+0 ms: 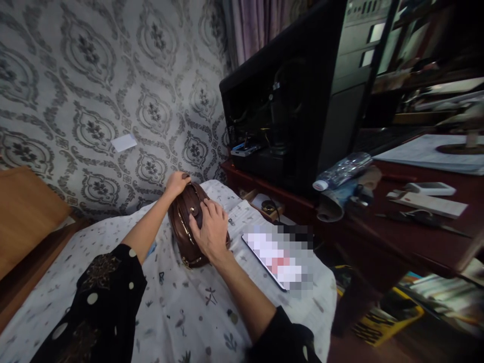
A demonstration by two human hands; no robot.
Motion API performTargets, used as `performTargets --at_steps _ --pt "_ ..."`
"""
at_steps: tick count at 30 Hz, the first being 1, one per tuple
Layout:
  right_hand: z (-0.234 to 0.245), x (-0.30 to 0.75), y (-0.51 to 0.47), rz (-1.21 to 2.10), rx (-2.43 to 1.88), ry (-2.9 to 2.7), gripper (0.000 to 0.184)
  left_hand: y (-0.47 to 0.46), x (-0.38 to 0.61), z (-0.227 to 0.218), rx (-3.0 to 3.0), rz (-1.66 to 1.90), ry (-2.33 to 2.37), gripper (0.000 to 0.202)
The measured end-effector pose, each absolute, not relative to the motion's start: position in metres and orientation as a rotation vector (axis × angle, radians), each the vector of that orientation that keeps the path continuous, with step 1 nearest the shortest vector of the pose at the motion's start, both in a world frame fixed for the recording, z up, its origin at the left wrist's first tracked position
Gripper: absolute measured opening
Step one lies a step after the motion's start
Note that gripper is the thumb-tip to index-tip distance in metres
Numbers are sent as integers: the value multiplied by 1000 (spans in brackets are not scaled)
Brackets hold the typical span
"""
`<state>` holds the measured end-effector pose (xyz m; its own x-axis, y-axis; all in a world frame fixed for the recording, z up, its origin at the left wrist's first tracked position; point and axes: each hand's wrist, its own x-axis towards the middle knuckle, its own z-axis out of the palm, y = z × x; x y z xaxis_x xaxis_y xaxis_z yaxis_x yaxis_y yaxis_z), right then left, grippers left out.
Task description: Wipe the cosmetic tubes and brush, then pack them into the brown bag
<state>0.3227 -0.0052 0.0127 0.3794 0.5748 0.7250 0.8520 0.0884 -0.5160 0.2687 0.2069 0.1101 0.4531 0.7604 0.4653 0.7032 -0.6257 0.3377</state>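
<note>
A brown leather handbag (181, 227) with gold zips and a round gold clasp lies on the white patterned bedsheet (181, 307). At its far end my left hand (177, 185) is closed around part of the bag, with a bit of brown showing between the fingers. My right hand (212, 229) rests flat on the bag's near right side, its fingers spread next to the clasp. To the right of the bag lies a phone (272, 257) with a lit, blurred-out screen.
A black computer case (280, 116) stands on the dark red desk (419, 242) to the right. A plastic bottle (340, 171), papers (431, 151) and scissors (423, 218) lie there. Below is a yellow basket (393, 317). Patterned wallpaper (124, 91) is behind; a wooden board (30, 212) stands left.
</note>
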Motion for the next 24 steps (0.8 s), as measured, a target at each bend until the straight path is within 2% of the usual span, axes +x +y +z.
performTargets --at_steps 10,15,18,21,24 --pt "12 323 -5 -330 -1590 -1296 45 185 247 110 2560 895 1060 28" --pt "10 323 -5 -351 -1572 -1302 56 196 220 116 2565 879 1124 33" --pt "9 323 -5 -367 -1560 -1321 60 199 204 115 2580 844 1177 28" --pt "8 323 -5 -358 -1565 -1331 54 198 193 113 2583 837 1233 18" --pt "9 323 -5 -359 -1587 -1335 50 198 188 112 2579 843 1280 18"
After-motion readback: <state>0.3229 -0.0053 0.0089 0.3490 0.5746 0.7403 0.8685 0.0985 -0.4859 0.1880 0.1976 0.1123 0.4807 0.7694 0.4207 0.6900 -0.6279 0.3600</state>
